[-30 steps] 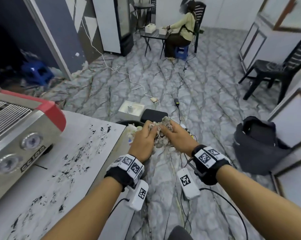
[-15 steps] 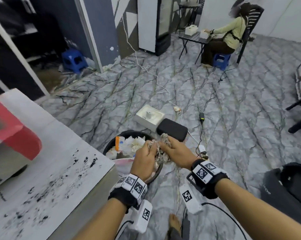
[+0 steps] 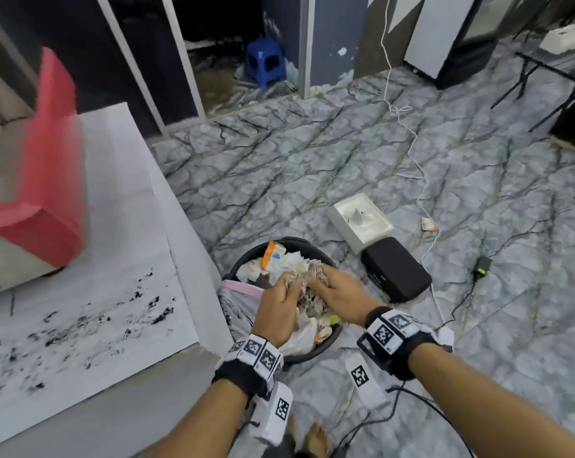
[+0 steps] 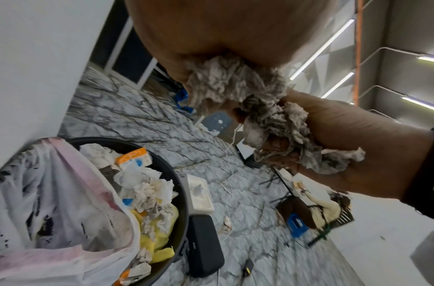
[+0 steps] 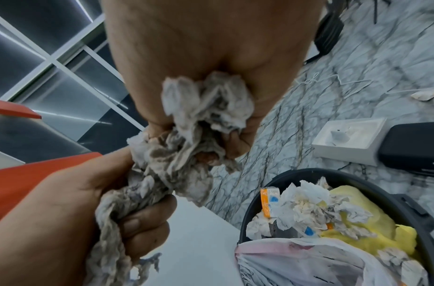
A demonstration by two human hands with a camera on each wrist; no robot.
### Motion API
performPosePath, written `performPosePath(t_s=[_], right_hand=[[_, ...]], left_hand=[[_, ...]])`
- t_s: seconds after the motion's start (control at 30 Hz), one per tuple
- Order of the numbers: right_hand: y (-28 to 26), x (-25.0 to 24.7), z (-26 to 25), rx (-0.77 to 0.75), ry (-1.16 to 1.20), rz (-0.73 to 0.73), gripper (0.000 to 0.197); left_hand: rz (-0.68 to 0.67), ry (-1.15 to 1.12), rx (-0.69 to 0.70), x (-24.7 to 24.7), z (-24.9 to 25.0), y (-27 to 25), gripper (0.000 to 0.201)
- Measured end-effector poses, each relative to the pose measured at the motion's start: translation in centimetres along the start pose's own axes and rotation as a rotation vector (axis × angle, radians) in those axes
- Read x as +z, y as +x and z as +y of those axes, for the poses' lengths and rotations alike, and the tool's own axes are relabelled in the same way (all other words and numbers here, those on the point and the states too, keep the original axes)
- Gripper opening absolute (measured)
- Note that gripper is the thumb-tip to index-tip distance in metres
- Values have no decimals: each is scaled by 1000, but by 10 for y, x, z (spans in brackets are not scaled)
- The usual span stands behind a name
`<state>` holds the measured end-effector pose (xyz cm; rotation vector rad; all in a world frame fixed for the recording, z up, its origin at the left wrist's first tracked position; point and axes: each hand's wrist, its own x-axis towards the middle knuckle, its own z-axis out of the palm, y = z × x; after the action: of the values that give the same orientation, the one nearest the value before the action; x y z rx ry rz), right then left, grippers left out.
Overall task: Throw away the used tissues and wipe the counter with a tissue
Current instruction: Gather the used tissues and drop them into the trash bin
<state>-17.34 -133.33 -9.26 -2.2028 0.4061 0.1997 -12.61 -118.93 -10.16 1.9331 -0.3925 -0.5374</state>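
Both hands grip one wad of grey, dirty used tissues (image 3: 309, 292) just above a round black trash bin (image 3: 243, 262) on the floor. My left hand (image 3: 281, 304) holds the wad's left side and my right hand (image 3: 332, 292) its right side, fingers curled into the paper. The wrist views show the crumpled tissues (image 4: 238, 85) (image 5: 186, 147) squeezed between the two fists. The bin (image 4: 180, 193) (image 5: 257, 195) holds white tissues, yellow wrapping, an orange packet and a plastic bag. The white counter (image 3: 121, 259) to the left carries scattered black specks.
A red and steel coffee machine (image 3: 38, 180) stands on the counter at the left. Beside the bin lie a black case (image 3: 395, 269), a white box (image 3: 359, 219) and cables (image 3: 418, 180) across the marble-patterned floor. A blue stool (image 3: 266, 61) stands at the back.
Both hands have carried the tissue wad down and leftward until it hangs over the bin. My head has tilted down and turned left, so the seated person is out of the head view.
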Motion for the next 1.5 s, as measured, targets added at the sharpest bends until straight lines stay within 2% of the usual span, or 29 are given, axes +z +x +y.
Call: performPosePath(t_s=[0.07, 0.2, 0.3, 0.4, 0.67, 0.8, 0.9, 0.97, 1.03, 1.1, 1.23, 1.5], right_hand=[[20, 5, 4, -2, 22, -27, 54], [58, 20, 13, 24, 41, -111, 21], [83, 35, 23, -14, 70, -182, 14], [108, 54, 39, 2, 71, -239, 29], [162, 115, 95, 27, 52, -380, 36], [181, 154, 132, 41, -29, -499, 37], [190, 174, 155, 63, -60, -599, 29], [191, 181, 164, 38, -94, -651, 46], [191, 185, 170, 26, -138, -651, 61], [190, 186, 174, 32, -151, -630, 59], [192, 180, 183, 98, -122, -609, 48], [184, 165, 186, 135, -86, -565, 39]], left_hand=[[46, -27, -63, 3, -14, 15, 32], [134, -42, -131, 8, -38, 37, 30], [190, -71, -181, 13, -58, 50, 24], [248, -89, -236, 18, -84, 65, 27], [372, -138, -396, 41, -166, 96, 23], [356, -181, -539, 54, -214, 105, 17], [304, -228, -634, 63, -250, 112, 35], [305, -267, -650, 66, -265, 114, 45], [308, -305, -664, 68, -273, 115, 56], [328, -350, -691, 67, -274, 116, 62], [394, -435, -707, 62, -269, 119, 47], [309, -345, -661, 61, -251, 103, 38]])
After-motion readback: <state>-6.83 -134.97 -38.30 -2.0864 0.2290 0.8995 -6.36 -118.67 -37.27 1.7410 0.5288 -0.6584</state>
